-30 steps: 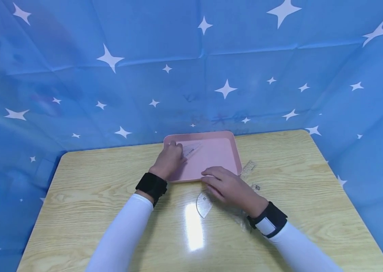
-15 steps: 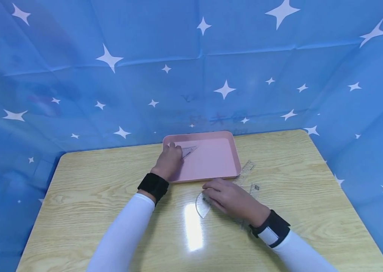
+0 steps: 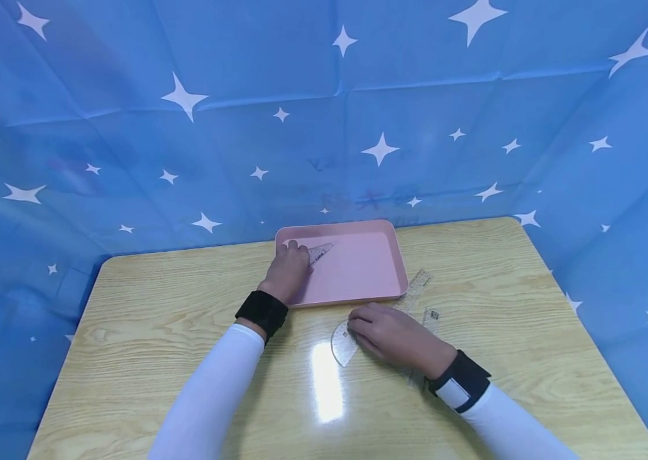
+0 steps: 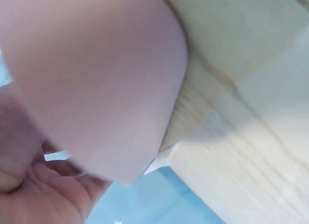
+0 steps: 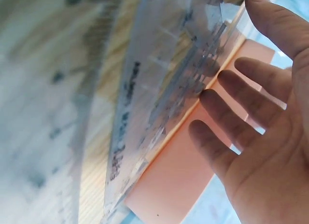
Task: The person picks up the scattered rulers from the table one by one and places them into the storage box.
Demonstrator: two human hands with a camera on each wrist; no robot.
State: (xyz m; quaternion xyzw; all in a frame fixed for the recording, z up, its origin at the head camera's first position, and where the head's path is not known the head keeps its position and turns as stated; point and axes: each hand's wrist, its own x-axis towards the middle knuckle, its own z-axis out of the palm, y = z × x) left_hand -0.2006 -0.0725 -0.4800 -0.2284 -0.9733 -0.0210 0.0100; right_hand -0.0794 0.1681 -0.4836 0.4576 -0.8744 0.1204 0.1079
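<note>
In the head view my left hand (image 3: 289, 271) reaches into the left side of a pink tray (image 3: 366, 275), its fingers holding a clear triangular set square (image 3: 320, 253) near one end. The left wrist view shows mostly the tray's wall (image 4: 111, 89), which hides the fingertips. Just in front of the tray, my right hand (image 3: 387, 332) touches the edge of a clear protractor (image 3: 343, 345) lying on the table. In the right wrist view its fingers (image 5: 246, 98) are fairly straight, with the tips at the clear plastic.
Clear rulers lie right of the tray, one ruler (image 3: 415, 289) by its corner and another strip (image 3: 431, 319) partly under my right forearm. The wooden table (image 3: 157, 332) ends at a blue star-printed curtain (image 3: 243, 140) behind the tray.
My right hand has come down from the tray's front rim to the protractor. My left hand stays in the tray, while the set square's tip has shifted slightly left.
</note>
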